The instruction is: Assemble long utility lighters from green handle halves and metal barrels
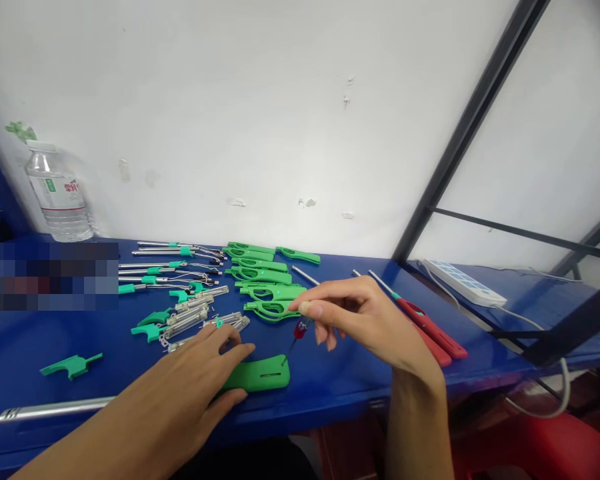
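My left hand [213, 370] grips a green lighter body [263, 375] flat against the blue table near its front edge. A small screwdriver [301, 327] with a red, clear handle is pinched in my right hand [343, 310]. Its thin shaft slants down to the right end of the green body. Beyond my hands lie several green handle shells [260, 275]. Clear fuel tanks [187, 321] and green triggers [153, 331] are scattered left of them. Metal tubes with wires [155, 270] form rows at the back left.
Red lighters [433, 330] lie to the right of my right hand. A water bottle [60, 193] stands at the back left by the wall. One metal tube [55, 409] and a loose green trigger [73, 365] are at front left. A power strip [463, 283] is beyond the dark frame.
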Available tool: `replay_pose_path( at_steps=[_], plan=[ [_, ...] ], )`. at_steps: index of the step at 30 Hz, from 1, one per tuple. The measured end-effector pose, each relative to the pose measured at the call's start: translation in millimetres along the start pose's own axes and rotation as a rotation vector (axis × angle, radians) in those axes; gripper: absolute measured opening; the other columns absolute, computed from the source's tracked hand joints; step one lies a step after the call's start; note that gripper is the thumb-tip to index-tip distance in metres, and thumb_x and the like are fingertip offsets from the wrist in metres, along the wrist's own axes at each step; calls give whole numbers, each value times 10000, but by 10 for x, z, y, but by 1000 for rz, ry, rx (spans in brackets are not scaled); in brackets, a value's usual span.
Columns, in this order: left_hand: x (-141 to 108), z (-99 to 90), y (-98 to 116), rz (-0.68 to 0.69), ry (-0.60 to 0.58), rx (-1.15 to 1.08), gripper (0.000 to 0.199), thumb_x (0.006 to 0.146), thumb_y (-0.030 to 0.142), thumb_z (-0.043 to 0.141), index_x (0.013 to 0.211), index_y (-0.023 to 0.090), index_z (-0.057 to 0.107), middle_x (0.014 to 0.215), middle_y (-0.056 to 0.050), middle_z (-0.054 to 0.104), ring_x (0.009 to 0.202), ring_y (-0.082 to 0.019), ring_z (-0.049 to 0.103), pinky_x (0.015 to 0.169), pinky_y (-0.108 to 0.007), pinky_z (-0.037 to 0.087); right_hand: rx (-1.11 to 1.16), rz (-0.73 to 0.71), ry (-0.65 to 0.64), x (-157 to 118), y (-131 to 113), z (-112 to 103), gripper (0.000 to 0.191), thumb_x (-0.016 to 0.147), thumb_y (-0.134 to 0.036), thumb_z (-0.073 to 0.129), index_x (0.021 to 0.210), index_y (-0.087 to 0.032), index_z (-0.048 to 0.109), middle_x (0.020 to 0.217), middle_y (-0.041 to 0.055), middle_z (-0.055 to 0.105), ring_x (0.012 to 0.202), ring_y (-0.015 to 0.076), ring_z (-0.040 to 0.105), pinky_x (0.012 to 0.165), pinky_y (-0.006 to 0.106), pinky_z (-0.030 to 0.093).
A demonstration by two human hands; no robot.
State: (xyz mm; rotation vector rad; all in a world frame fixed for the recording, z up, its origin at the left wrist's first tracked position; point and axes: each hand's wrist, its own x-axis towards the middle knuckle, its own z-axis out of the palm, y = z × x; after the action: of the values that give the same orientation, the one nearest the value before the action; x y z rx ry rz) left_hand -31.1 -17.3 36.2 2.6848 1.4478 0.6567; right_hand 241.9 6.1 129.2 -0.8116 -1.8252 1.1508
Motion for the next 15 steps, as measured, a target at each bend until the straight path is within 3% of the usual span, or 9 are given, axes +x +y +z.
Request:
replay_pose_path(
  at_steps=[2,4,8,15],
  plan=[
    [54,-59,3,-53,-190,-27,348,987,319,679,1315,374,780,1354,-59,751,1219,-360,743,1034,-535,627,5,-9,13,-1,5,-8,156,921,-346,871,910,-196,910,638,-10,739,540,86,643,494,151,530],
    [74,-119,5,-103,-290,-58,303,1015,312,652,1273,375,796,1318,-60,738,1187,-339,745,1026,-508,616,1,-9,30,-5,3,-9,188,883,-383,910,888,-195,906,659,-1,762,543,93,643,493,163,529],
    [78,-155,13,-137,-309,-112,289,1030,325,653,1272,378,802,1288,-57,720,1162,-311,739,1021,-446,587,-43,12,62,-17,-21,33,265,810,-430,975,807,-192,858,617,-8,743,528,106,630,487,187,494],
    [107,-160,48,-151,-305,-126,292,1002,291,681,1245,370,821,1271,-54,741,1153,-311,743,1003,-408,571,-164,-12,195,35,15,145,536,810,-449,979,644,-216,525,523,-84,572,488,79,485,489,207,357]
  ],
)
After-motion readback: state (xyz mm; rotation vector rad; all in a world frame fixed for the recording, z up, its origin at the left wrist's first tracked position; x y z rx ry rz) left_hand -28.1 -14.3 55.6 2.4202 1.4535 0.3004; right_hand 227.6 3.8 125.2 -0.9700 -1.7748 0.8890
